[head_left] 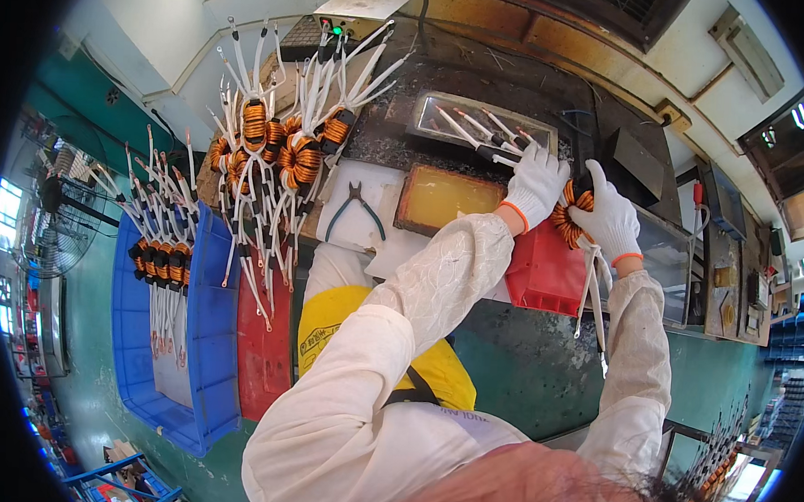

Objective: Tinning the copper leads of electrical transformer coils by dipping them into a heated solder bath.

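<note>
My right hand (pixel 608 215), in a white glove, is closed round a toroidal coil (pixel 576 221) wound with orange-copper wire. White leads (pixel 591 282) hang from the coil past a red bin. My left hand (pixel 535 183), gloved as well, grips the coil's other white leads (pixel 472 136) where their black sleeves begin. Their bare copper ends point up and left, over a shallow rectangular metal tray (pixel 423 117). The left fingertips are partly hidden among the leads.
Finished-looking coils (pixel 300 159) with lugged leads are heaped at left. A blue crate (pixel 217 369) holds more coils. Cutting pliers (pixel 356 213) lie on white paper beside an amber-filled tray (pixel 407 184). The red bin (pixel 544 280) stands below my hands; a lit control box (pixel 363 4) sits behind.
</note>
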